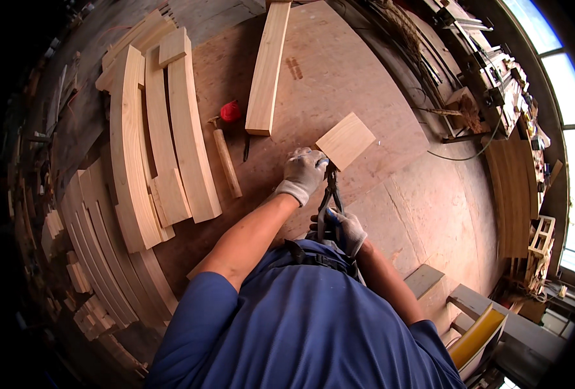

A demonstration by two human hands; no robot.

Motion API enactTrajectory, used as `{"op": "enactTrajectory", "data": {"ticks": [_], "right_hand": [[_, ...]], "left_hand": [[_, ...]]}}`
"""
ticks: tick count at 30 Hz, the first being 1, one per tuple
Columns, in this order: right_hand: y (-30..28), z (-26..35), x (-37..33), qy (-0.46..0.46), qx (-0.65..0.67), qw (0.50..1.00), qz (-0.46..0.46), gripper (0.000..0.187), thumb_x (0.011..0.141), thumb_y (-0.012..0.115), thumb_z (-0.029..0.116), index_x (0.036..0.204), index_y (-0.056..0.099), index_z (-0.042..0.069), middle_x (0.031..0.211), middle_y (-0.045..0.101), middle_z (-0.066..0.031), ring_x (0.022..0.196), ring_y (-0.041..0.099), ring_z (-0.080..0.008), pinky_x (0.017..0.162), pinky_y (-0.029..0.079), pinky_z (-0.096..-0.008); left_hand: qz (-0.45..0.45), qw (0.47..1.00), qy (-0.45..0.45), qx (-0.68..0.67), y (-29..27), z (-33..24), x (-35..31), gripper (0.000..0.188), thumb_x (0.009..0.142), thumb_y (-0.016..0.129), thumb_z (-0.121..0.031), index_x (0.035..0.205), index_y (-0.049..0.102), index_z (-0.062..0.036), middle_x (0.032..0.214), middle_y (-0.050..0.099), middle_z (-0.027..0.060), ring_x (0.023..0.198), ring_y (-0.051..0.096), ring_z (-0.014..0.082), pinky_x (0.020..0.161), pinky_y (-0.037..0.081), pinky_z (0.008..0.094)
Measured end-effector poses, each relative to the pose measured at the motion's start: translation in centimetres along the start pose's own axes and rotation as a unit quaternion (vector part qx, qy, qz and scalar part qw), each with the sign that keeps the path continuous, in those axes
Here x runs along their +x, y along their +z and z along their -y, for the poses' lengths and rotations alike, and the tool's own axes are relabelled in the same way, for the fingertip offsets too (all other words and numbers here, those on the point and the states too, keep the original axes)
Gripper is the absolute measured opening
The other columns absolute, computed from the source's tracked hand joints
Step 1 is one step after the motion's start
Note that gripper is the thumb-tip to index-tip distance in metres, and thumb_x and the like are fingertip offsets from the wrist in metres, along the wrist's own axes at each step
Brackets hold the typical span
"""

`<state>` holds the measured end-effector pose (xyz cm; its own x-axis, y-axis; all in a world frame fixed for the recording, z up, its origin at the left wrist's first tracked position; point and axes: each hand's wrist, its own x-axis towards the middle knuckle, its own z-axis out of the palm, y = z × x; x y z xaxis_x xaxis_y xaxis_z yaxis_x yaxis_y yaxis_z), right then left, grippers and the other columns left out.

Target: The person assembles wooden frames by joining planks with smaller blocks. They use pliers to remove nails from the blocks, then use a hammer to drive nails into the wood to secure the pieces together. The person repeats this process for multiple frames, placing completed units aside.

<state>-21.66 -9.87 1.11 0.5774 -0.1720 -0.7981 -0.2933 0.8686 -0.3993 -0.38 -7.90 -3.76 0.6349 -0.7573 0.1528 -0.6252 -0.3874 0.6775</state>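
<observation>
My left hand (305, 170), in a grey-white work glove, is at the near left corner of a pale wooden block (347, 141). Its fingers are curled closed, and whatever they pinch is hidden. Below the block, a pair of dark pliers (331, 192) points away from me, its jaws close to the block's near edge and my left fingertips. My gloved right hand (347, 231) is closed around the pliers' handles, near my waist. To the left of my left hand lies a hammer (226, 162) with a wooden handle, beside a red rounded object (231, 111).
The brown board worktop (371, 84) carries a long timber beam (268, 71) beyond the block. Curved wooden pieces (192, 136) lie at the left, with more stacked boards (102, 246) below them. A grey-and-yellow structure (479, 337) stands at the lower right. Tools and timber crowd the right wall.
</observation>
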Motion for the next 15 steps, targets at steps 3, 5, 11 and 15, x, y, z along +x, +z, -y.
{"op": "enactTrajectory", "data": {"ticks": [3,5,11,15], "right_hand": [[1.0,0.4,-0.1,0.035,0.046,0.998,0.017,0.039,0.113,0.061,0.03,0.132,0.066,-0.004,0.122,0.076,-0.0209,0.105,0.077,-0.0332,0.086,0.064,-0.0454],[1.8,0.4,0.1,0.041,0.073,0.996,0.018,0.039,0.113,0.059,0.032,0.129,0.067,-0.003,0.121,0.076,-0.0204,0.105,0.076,-0.0327,0.088,0.063,-0.0457],[2.6,-0.9,1.5,0.038,0.143,0.988,0.045,0.045,0.114,0.055,0.042,0.123,0.066,0.0,0.106,0.074,-0.016,0.092,0.072,-0.0291,0.084,0.06,-0.0417],[1.1,0.9,0.3,0.087,0.179,0.977,0.084,0.051,0.114,0.053,0.047,0.126,0.066,-0.001,0.098,0.072,-0.0133,0.082,0.067,-0.0269,0.079,0.057,-0.039]], "left_hand": [[-0.055,0.998,-0.009,-0.03,-0.4,1.3,-1.4,0.026,0.09,0.079,-0.023,0.113,0.079,-0.0121,0.11,0.075,0.0144,0.11,0.069,0.0379,0.102,0.055,0.0515],[-0.042,0.999,0.003,0.006,-1.5,1.7,-3.1,0.035,0.089,0.08,-0.024,0.121,0.076,-0.0108,0.118,0.073,0.0149,0.115,0.066,0.0382,0.105,0.052,0.0504],[0.112,0.987,-0.003,0.117,-4.0,2.3,-6.3,0.078,0.097,0.076,-0.047,0.157,0.051,-0.0028,0.138,0.067,0.0215,0.128,0.063,0.0381,0.112,0.048,0.0496],[0.122,0.986,-0.017,0.116,-4.2,2.0,-6.1,0.078,0.097,0.075,-0.048,0.157,0.051,-0.003,0.139,0.067,0.0223,0.128,0.064,0.0387,0.112,0.048,0.05]]}}
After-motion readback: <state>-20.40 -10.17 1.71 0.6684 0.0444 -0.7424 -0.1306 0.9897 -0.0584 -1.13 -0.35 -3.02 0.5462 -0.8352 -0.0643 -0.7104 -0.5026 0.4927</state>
